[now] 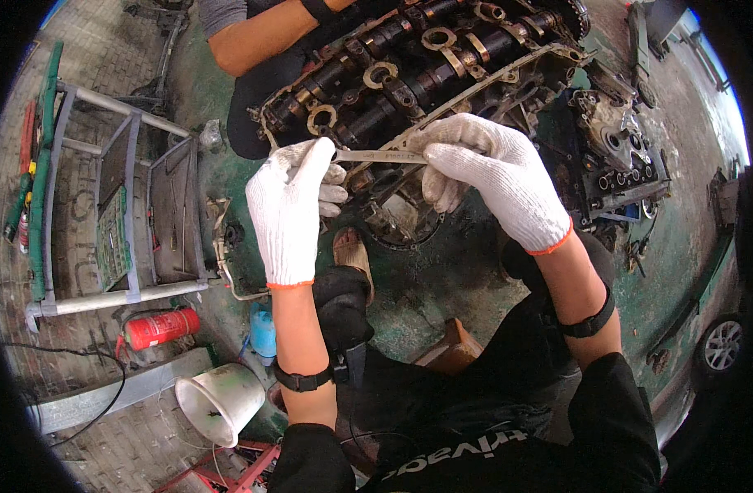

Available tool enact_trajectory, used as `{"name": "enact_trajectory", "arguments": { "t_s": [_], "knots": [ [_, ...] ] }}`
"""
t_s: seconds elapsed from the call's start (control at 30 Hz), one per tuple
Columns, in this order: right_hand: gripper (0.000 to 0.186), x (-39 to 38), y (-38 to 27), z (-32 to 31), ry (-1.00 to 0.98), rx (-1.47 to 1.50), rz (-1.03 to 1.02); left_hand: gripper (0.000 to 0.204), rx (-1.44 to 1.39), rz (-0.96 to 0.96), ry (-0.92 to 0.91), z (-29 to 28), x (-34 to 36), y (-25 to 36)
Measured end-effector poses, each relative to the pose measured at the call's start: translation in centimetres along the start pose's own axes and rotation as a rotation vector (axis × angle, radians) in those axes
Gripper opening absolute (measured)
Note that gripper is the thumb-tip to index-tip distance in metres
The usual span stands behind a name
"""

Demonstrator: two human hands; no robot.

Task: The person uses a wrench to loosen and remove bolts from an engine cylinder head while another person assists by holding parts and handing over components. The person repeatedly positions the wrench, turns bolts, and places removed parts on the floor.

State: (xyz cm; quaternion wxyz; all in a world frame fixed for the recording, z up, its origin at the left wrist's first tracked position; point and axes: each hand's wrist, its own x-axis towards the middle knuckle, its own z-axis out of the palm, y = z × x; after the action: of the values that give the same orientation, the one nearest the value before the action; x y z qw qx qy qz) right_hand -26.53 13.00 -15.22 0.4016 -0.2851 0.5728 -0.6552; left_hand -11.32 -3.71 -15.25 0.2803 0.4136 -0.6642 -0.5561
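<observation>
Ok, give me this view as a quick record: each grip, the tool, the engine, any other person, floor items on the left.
Left grip: white-gloved, orange-cuffed, holding the left end of a slim silver metal wrench
Right grip: gloved alike, pinching the right end
Tool angle: nearly level across the view
Engine part: dark, oily metal engine, upper parts exposed
Other person: bare forearm, top, left of centre
Floor left: red cylindrical fire extinguisher; white plastic bucket

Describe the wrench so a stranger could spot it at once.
Find the big, dark engine at the top. In front of it, the white-gloved left hand and right hand hold the wrench between them. It is the slim, silvery bar lying nearly level, unlike the chunky, dark engine behind it.
</observation>
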Motion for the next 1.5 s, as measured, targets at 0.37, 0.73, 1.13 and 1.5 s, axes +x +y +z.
{"name": "enact_trajectory", "arguments": {
  "t_s": [0.37,0.73,1.13,1.5],
  "knots": [
    [0.024,0.7,0.5,-0.2,0.136,0.126,-0.006,0.03,0.066,0.026,0.038,0.6,0.3,-0.3],
    [0.027,-1.2,0.4,3.8,-0.527,0.137,0.479,0.024,0.02,0.017,0.012,0.9,0.1,0.1],
    [0.017,-2.1,2.3,8.0,-0.528,0.404,0.55,0.031,-0.104,0.007,-0.039,-0.1,0.0,0.2],
    [0.028,-2.2,-0.4,2.1,-0.065,0.129,0.145,0.033,-0.332,0.005,-0.068,-1.1,0.2,-0.3]
  ]
}}
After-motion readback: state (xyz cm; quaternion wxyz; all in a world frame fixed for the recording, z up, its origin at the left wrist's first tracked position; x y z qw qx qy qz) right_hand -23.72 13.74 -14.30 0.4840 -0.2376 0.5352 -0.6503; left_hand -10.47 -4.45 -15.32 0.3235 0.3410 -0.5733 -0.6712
